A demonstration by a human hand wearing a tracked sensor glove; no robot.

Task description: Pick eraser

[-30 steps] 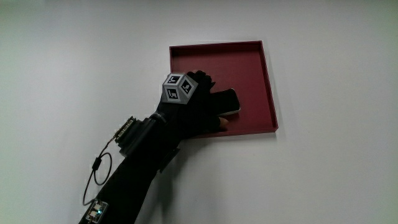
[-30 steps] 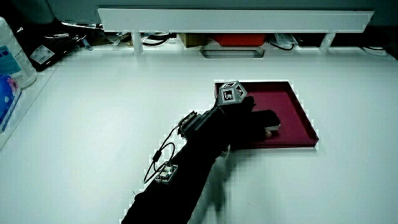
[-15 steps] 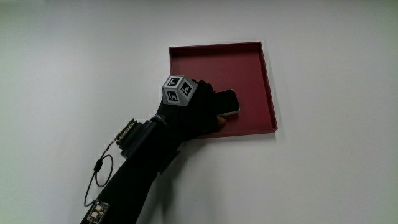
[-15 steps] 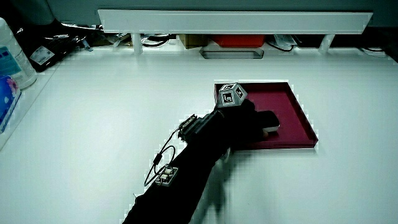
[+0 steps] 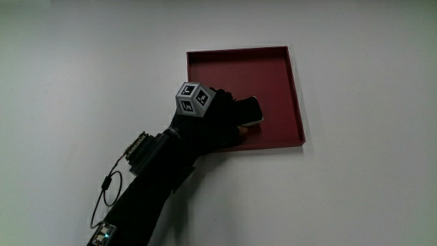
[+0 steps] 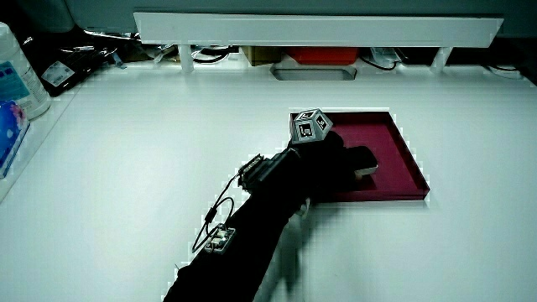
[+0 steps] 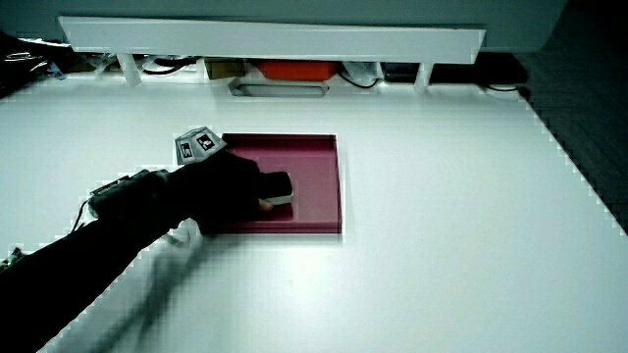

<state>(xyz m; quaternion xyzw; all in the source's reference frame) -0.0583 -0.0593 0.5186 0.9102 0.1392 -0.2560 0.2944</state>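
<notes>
Unmoved, hand [image 5: 217, 119] hides most of eraser [image 5: 251, 111], grip seemingly closed.

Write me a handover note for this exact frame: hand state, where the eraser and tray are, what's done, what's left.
Hand: over the part of the red tray nearer the person, fingers curled around the eraser; both side views show the same grip.
Eraser: dark block with a pale edge, inside the tray, its end showing past the fingers. Whether it has cleared the tray floor cannot be told.
Tray: flat on the white table, holding nothing else visible.
Done: reach and grasp.
Left: lift the eraser clear of the tray.
</notes>
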